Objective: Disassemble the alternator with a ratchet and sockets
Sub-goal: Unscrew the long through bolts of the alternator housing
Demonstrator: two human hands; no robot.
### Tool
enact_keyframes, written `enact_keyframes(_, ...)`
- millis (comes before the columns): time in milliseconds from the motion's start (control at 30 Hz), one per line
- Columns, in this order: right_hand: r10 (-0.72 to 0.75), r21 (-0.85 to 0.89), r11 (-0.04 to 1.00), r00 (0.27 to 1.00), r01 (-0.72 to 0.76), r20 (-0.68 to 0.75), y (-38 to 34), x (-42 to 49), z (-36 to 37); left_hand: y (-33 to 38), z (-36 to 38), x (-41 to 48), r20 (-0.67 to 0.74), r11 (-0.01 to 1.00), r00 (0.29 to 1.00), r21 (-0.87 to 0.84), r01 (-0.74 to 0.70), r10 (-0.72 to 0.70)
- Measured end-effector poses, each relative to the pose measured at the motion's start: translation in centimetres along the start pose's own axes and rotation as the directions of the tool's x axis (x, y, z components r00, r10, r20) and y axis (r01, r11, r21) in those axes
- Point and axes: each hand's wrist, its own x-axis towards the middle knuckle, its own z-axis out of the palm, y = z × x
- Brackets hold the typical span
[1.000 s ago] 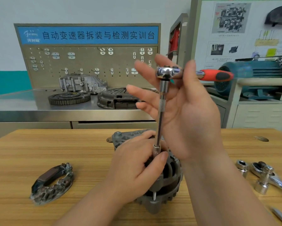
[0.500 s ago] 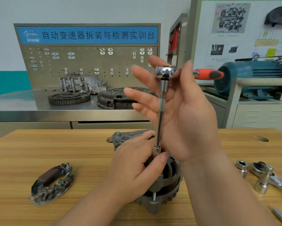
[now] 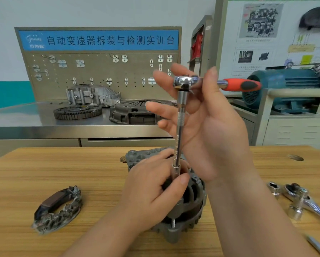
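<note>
– One piece looked to be off already: a rectifier plate [image 3: 57,208] lay on the table [image 3: 62,173], well left of the alternator [image 3: 190,206]. What was left?
– Most of it, I judged. The housing halves sat together, so the bolts seemed to be the step in hand.
– And the hands?
– Apart. The left hand [image 3: 151,193] gripped the alternator's top, with its thumb beside the foot of the extension bar [image 3: 179,130]. The right hand [image 3: 214,130] was up at the ratchet [image 3: 183,83], fingers straight and spread, with the head between thumb and fingers, unclasped.
– The alternator itself?
– Standing on the table, under the left hand and below the right.
– Other tools?
– A second ratchet [image 3: 303,201] lay on the right.
</note>
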Motion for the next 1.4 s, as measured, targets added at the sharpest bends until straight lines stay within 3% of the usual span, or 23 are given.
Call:
enact_keyframes(233,-0.221,-0.201,0.956,0.975,0.215,-0.007,-0.04,-0.24,0.36,0.03,-0.05,-0.13,0.027,0.997,0.997,0.032,0.070,-0.071)
enact_keyframes(533,0.029,0.093,0.995,0.999,-0.031,0.029,0.05,-0.27,0.40,-0.11,-0.16,-0.07,-0.004,0.997,0.998,-0.041,0.061,-0.061)
enact_keyframes(767,-0.245,-0.250,0.941,0.969,0.228,-0.040,0.19,-0.41,0.76,0.00,-0.17,0.17,0.029,0.999,0.999,-0.045,0.021,-0.020)
enact_keyframes(867,-0.206,-0.167,0.966,0.978,0.195,-0.046,0.12,-0.39,0.79,-0.14,-0.22,0.08,0.038,0.999,0.999,-0.024,0.025,-0.024)
enact_keyframes(1067,0.041,0.109,0.993,0.998,-0.045,0.038,-0.03,-0.29,0.59,0.00,-0.22,-0.05,0.018,0.999,1.000,-0.039,0.025,-0.024)
enact_keyframes(1133,0.012,0.064,0.998,1.000,-0.013,0.012,0.04,-0.31,0.66,0.04,-0.19,0.01,0.008,0.999,0.999,-0.014,0.033,-0.033)
enact_keyframes(1267,-0.224,-0.210,0.954,0.974,0.214,-0.026,-0.18,-0.45,0.68,0.15,-0.18,0.14,0.007,0.998,1.000,0.051,0.024,-0.024)
enact_keyframes(1333,-0.238,-0.197,0.953,0.971,0.231,-0.011,-0.32,-0.48,0.66,-0.01,-0.09,0.05,0.011,0.998,0.999,0.041,0.037,-0.037)
enact_keyframes(1400,-0.160,-0.091,0.983,0.987,0.158,-0.007,-0.38,-0.42,0.70,-0.10,-0.06,-0.08,0.010,0.999,0.999,0.013,0.045,-0.046)
